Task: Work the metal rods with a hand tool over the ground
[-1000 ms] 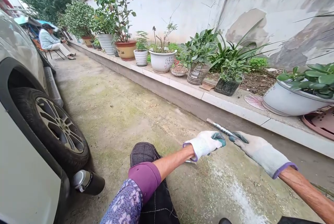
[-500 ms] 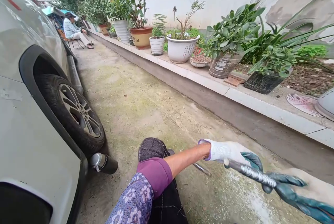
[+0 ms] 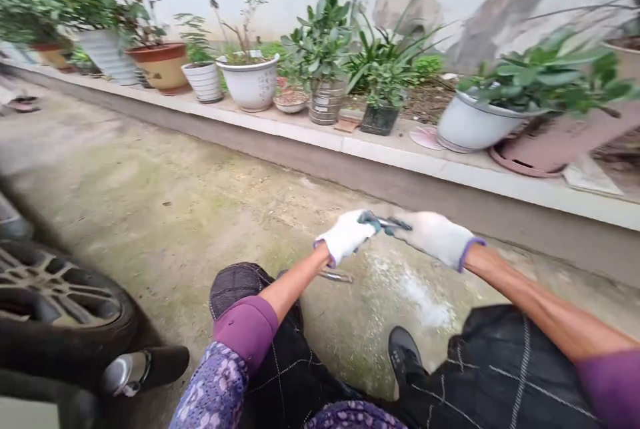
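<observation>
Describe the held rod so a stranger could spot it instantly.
Find the long ledge bearing the pots. Over the ground before it, the gloved left hand and right hand nearly meet on the rod. Unlike the second rod, lying on the ground, this one is held up.

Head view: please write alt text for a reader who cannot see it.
Left hand and right hand, both gloved, hold a shiny rod between them, above ground with a white patch. Another rod lies below; potted plants line a ledge, and a car wheel shows at the left edge.
</observation>
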The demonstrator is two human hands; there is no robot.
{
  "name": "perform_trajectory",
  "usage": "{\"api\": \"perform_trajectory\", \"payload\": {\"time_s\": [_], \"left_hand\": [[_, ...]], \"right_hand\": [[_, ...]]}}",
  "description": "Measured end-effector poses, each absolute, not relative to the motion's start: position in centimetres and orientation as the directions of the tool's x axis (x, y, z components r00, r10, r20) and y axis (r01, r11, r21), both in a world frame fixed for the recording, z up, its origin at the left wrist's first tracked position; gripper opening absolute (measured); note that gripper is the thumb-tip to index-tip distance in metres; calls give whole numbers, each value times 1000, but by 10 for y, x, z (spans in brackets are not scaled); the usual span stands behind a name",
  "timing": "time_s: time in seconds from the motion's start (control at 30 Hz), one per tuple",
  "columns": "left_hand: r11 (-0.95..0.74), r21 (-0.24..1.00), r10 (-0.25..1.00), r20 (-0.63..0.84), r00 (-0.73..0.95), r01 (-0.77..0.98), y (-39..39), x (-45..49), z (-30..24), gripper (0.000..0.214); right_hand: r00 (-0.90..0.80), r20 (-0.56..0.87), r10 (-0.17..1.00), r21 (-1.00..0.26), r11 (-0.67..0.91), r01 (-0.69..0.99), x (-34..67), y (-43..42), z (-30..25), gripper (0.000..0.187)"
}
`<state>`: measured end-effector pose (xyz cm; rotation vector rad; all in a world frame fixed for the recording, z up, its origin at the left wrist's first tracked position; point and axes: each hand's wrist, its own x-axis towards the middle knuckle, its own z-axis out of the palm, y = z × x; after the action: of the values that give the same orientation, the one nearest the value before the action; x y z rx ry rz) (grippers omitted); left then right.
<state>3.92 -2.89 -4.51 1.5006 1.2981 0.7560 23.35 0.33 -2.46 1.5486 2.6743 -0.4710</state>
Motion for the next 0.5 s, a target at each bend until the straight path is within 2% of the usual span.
{"api": "perform_trajectory", "payload": {"time_s": [0.13, 0.2, 0.27, 0.3, 0.37, 0.43, 0.5], "left_hand": [[93, 994, 984, -100, 145, 50, -23, 44, -41, 19], [102, 994, 987, -104, 123, 23, -23, 45, -42, 18], [104, 990, 986, -115, 121, 97, -23, 43, -45, 19], [104, 984, 986, -122, 118, 144, -22, 41, -48, 19], [104, 975, 986, -127, 108, 198, -19, 39, -52, 20], [107, 976, 985, -131, 115, 192, -16, 38, -55, 20], [105, 981, 980, -130, 148, 165, -14, 42, -54, 21]], "right_hand": [[-477, -79, 875, -186, 457, 870, 232, 23, -7, 39], [-445, -60, 894, -178, 429, 886, 233, 30, -5, 36], [-403, -43, 914, -214, 385, 898, 235, 33, -5, 31], [-374, -43, 926, -266, 350, 898, 236, 33, -4, 28], [-303, -97, 948, -459, 227, 859, 236, 28, -1, 24], [-257, -219, 941, -684, 39, 728, 234, 21, 4, 22], [-275, -300, 913, -830, -108, 547, 229, 13, 8, 22]]}}
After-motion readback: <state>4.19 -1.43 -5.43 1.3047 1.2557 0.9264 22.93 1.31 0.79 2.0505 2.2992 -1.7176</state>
